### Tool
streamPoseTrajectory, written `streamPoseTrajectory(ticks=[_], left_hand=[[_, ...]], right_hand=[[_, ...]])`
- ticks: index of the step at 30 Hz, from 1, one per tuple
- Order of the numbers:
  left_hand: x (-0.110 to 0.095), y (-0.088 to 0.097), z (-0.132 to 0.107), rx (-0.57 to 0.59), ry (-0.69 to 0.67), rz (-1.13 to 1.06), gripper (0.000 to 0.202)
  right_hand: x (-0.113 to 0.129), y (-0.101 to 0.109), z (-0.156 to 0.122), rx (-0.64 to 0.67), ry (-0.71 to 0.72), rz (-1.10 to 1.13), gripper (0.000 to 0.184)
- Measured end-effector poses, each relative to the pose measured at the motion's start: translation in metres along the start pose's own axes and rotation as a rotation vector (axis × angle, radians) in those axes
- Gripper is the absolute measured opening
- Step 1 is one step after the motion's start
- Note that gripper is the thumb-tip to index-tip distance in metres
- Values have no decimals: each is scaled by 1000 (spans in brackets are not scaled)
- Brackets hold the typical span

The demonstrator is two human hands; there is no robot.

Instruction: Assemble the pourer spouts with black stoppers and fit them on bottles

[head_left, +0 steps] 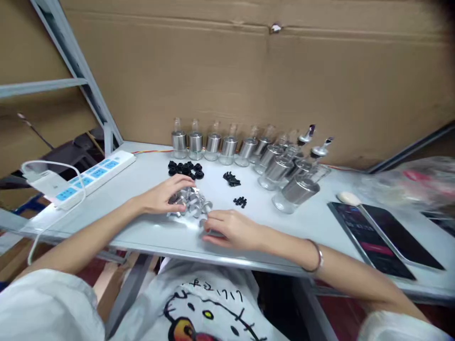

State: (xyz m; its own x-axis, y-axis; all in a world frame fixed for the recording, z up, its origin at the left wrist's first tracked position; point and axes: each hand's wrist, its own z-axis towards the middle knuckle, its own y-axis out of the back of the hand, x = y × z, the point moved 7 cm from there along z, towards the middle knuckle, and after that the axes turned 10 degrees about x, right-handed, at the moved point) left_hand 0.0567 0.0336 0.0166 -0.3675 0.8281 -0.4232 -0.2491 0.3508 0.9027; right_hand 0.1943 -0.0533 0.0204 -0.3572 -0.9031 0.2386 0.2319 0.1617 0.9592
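My left hand (167,195) rests at the left side of a heap of small silver metal caps (195,202), with fingers and thumb apart around the heap's edge. My right hand (232,229) lies at the heap's lower right, fingers bent and thumb apart from them. Its fingertips are at a loose silver cap (202,222); whether they touch it is unclear. Just behind the heap are black round stoppers (185,168). To the right lie small black levers (232,179) and a cluster of tiny black pieces (240,201).
Several glass bottles with silver bands (229,146) line the back of the grey table (152,232). At right, pourer tops (320,149) sit on some. A white power strip (92,177) is at left. Two phones (369,239), a white-headed stick (350,198) and plastic bags (408,182) lie right.
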Motion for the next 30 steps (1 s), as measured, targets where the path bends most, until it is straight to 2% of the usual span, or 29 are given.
streamPoseTrajectory(ticks=[6,11,19,30], left_hand=[[-1,-4,-1,34,-18,27,72],[0,-4,-1,42,-3,9,68],[-1,1,-3,28,-12,34,61],[-6,8,-4,-17,-1,146,54]], right_hand=[[2,-1,3,26,32,40,21],[0,-3,4,49,45,67,21],[-5,-4,13,11,59,147,20],[-4,-1,13,-91,77,17,19]])
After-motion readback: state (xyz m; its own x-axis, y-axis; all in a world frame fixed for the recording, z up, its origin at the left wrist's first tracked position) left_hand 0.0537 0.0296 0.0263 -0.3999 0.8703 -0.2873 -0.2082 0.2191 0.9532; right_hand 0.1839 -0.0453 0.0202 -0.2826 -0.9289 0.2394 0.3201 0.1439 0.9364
